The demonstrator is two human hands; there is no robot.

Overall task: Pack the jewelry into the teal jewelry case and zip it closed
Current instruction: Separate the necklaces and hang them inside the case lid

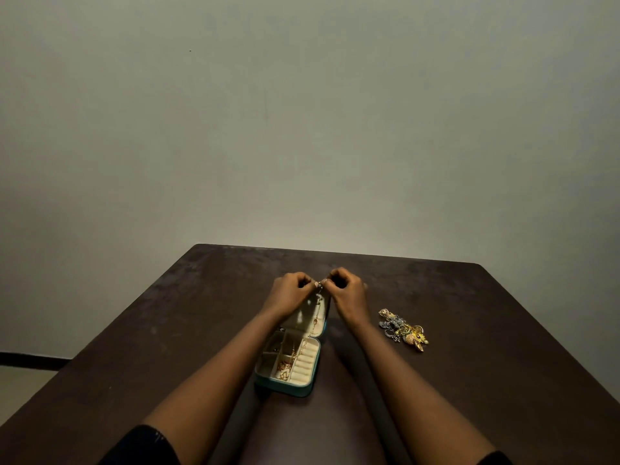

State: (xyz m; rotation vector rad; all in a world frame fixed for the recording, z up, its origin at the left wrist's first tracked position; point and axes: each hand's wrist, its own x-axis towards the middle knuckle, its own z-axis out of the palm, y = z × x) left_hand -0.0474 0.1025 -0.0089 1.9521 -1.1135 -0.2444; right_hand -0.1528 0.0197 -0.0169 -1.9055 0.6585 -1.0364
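The teal jewelry case point(280, 385) lies open on the dark table, its cream compartments facing up and its lid point(303, 318) tipped back. A thin gold chain point(313, 325) runs down the lid's inside into the tray, where more gold pieces lie. My left hand point(291, 289) and my right hand point(345, 287) meet at the lid's top edge. Both pinch the chain's upper end, a small clasp, between fingertips. A pile of loose jewelry point(402, 330), gold and silver pieces, sits on the table to the right of the case.
The dark brown table point(486, 380) ends at a far edge just beyond my hands, with a plain grey wall behind it. A strip of floor shows at the left edge.
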